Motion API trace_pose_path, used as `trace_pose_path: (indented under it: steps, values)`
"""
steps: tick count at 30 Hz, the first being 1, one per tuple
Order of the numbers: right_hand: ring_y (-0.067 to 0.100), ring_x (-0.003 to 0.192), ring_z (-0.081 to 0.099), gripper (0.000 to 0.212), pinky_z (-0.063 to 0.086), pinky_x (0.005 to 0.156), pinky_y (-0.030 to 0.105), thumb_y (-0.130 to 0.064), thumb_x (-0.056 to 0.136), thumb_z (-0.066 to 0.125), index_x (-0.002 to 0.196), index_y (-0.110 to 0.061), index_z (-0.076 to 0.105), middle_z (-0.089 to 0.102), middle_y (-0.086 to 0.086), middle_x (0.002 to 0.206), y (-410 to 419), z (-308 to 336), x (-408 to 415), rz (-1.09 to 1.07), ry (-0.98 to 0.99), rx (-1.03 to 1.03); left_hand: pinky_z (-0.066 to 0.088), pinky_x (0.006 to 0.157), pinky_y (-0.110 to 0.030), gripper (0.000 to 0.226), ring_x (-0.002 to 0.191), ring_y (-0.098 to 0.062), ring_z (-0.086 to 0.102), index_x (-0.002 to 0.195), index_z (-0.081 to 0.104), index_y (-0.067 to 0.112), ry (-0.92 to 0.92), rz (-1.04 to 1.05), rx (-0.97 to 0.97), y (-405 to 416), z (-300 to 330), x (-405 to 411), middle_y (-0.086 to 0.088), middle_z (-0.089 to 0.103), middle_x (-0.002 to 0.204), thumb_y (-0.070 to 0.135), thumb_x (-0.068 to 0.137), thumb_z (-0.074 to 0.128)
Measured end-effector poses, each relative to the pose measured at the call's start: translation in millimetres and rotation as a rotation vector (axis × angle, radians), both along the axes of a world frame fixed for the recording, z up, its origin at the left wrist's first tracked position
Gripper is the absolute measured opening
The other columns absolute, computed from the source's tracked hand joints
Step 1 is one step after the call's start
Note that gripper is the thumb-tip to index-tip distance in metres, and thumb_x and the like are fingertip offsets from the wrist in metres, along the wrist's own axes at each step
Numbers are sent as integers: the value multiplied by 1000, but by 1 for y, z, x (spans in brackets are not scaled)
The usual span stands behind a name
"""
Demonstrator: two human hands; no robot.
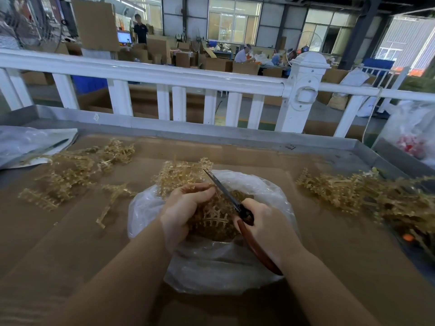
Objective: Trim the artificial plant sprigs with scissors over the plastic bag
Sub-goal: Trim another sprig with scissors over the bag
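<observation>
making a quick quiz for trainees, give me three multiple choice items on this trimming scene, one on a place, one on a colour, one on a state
1. Where is the clear plastic bag?
A. under both hands
B. on the white fence
C. at the table's far left edge

2. What colour are the scissors' handles?
A. blue
B. reddish brown
C. yellow

3. What is the left hand doing?
A. lying flat on the cardboard
B. gripping a sprig
C. holding the scissors

Key: 1 A, the bag spreads beneath the hands; 2 B, a reddish-brown handle shows beside the right hand; 3 B, its fingers curl round the golden sprig by the blades.
</observation>
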State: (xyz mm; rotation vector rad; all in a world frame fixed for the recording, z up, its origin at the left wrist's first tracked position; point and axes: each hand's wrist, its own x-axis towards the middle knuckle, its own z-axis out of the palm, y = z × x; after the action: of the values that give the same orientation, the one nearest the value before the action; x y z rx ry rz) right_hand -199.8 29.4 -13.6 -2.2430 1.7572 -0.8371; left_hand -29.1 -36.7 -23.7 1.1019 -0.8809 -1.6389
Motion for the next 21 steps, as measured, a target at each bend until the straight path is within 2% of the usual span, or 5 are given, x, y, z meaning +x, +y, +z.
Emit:
trace_pose_path:
  steps: [5,8,10,13,21]
  values:
    - [1,69,53,11,40,61,10,-37,92,57,92,-27,54,61,-11,78,5,-3,2,-28,26,-19,56,71,-37,15,80,-28,72,86,71,10,-14,43,-4,1,-1,-3,-13,74,82,3,72,76]
    - [3,77,56,20,41,66,12,-43,92,55,104,-27,56,63,-10,87,5,-4,5,-49,37,-16,57,57,-31,11,71,-26,73,80,72,10,-36,-11,-9,4,0,-3,-14,74,79,1,74,74]
    - [2,76,54,23,36,61,9,-46,93,53,105,-28,55,62,-11,87,5,-4,6,-62,54,-26,55,51,-29,12,66,-25,72,72,74,11,-42,-44,-16,6,1,-4,-14,73,75,0,76,73]
    - [-1,71,50,24,34,55,7,-49,93,51,103,-27,54,57,-13,82,4,-4,7,-59,60,-18,55,50,-29,24,65,-25,72,61,76,17,-47,-77,-19,6,2,-3,-13,73,74,0,77,72]
    - [-3,60,48,19,36,58,7,-48,92,55,86,-30,48,50,-15,66,2,-2,6,-41,-1,14,56,55,-31,23,70,-26,73,62,76,19,-75,-103,-26,6,3,-1,-13,74,78,2,77,73]
